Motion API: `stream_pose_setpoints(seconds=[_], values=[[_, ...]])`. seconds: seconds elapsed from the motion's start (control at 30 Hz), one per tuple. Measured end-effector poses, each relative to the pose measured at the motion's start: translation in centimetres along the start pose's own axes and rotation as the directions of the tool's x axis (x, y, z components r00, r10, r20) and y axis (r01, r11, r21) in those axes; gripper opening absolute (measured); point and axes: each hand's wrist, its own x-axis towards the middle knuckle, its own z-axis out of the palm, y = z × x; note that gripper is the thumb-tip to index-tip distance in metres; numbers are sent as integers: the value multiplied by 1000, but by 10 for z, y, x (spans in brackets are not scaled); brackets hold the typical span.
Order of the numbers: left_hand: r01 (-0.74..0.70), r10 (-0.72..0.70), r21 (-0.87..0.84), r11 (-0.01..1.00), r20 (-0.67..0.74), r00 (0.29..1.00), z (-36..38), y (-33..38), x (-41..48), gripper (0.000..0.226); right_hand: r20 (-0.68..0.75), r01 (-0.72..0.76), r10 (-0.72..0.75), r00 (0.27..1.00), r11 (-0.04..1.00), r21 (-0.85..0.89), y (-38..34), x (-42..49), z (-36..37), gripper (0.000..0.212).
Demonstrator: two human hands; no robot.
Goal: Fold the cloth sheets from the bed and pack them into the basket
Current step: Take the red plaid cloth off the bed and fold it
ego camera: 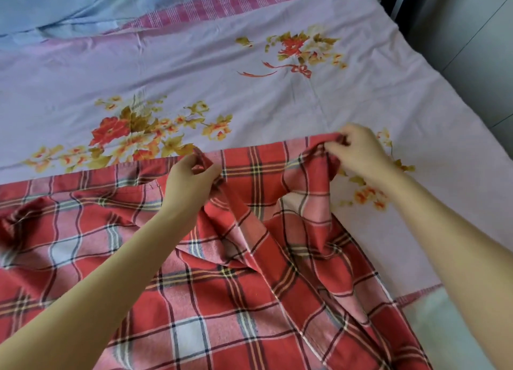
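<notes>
A red plaid cloth sheet (194, 272) lies rumpled across the near part of the bed. My left hand (188, 183) pinches its far hem near the middle. My right hand (361, 153) pinches the same hem at the sheet's far right corner, lifting it slightly off the bed. Between my hands the hem sags and the cloth bunches into folds. Under it spreads a lilac sheet with orange flower prints (211, 80). No basket is in view.
A pale blue cloth (69, 3) and a pink checked cloth (222, 5) lie at the far end of the bed. The bed's right edge (455, 92) runs diagonally, with grey floor (472, 36) beyond it.
</notes>
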Motion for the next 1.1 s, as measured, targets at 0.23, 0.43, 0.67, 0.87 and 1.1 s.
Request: stream_pose_setpoints(seconds=[0.23,0.43,0.67,0.87,1.1], values=[[-261,248,95,961,131,960,75,97,12,9,257,90,101,961,764,-639,-67,48,-86,30],[-475,388,334,814,296,873,123,169,-1,31,160,-36,139,977,853,-520,-61,50,-139,27],[-689,375,565,454,580,723,130,216,-21,24,273,-298,205,940,885,358,-69,32,-140,13],[-814,155,575,82,800,580,125,244,-27,20,240,-312,228,943,855,414,-73,17,-148,22],[-891,206,443,102,867,454,139,260,-42,22,174,-162,78,982,824,543,-82,4,-164,22]])
